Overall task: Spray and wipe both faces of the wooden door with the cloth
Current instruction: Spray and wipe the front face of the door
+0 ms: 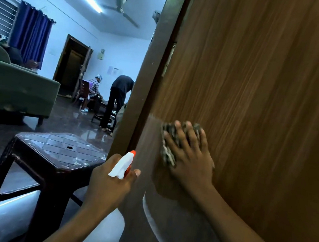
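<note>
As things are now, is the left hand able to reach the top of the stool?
Probably yes. The stool stands close beside the left hand, with nothing between them. That hand grips the bottle, though, so it could touch the top but not grasp.

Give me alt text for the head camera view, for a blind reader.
A right hand presses a mottled cloth against a wooden door, while the left hand grips a white-and-orange spray bottle near its edge, beside a dark stool.
</note>
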Action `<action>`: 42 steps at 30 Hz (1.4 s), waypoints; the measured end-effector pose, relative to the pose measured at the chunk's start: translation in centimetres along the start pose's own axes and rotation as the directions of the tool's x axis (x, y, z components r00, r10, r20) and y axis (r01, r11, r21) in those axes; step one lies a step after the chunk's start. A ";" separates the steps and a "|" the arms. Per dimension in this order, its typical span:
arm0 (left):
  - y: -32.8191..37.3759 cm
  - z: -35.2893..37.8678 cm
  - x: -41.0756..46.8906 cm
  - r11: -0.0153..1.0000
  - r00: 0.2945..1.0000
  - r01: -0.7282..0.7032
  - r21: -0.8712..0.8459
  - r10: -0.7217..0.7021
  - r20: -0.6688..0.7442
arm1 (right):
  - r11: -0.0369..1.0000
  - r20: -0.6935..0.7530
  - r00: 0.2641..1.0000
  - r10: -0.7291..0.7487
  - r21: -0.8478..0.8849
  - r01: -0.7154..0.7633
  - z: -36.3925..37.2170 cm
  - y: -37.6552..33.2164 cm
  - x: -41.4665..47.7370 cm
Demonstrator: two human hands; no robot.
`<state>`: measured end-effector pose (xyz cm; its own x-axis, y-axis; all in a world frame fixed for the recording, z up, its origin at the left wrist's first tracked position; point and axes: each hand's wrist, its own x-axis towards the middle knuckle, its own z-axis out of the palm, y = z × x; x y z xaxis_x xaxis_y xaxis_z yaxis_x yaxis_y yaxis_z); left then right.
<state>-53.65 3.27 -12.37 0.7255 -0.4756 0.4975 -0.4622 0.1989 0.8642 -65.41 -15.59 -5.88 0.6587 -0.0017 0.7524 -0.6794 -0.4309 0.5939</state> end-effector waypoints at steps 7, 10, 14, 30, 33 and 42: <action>-0.4 -0.2 0.8 0.998 0.998 -0.042 -0.037 0.041 -0.042 | 0.955 0.191 0.938 -0.290 -0.005 0.296 4.1 -7.4 2.9; -1.0 -0.8 0.2 0.996 0.999 -0.019 -0.084 0.015 -0.046 | 0.921 0.138 0.910 -0.390 0.063 0.385 4.4 -6.6 -1.4; -2.9 -1.6 -1.8 0.996 1.000 0.013 -0.083 -0.014 -0.014 | 0.980 0.066 0.978 -0.197 0.000 0.198 2.3 -2.4 1.0; -3.5 -1.0 -0.9 0.999 0.999 -0.003 -0.048 0.001 -0.047 | 0.887 0.029 0.889 -0.457 0.089 0.453 6.5 -9.0 -4.7; -4.8 -0.1 -3.0 0.999 1.000 0.025 -0.047 -0.026 -0.010 | 0.957 0.021 0.958 -0.287 0.053 0.285 5.0 -7.0 -5.2; -6.5 -0.2 -2.8 0.998 0.997 -0.055 -0.024 0.054 -0.047 | 0.912 0.271 0.878 -0.394 0.000 0.409 6.8 -15.8 -6.5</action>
<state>-52.62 3.49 -19.37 0.7225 -0.4232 0.5467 -0.4892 0.2457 0.8368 -56.75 -14.89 -22.04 0.9338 -0.0765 0.3494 -0.3503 -0.3934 0.8500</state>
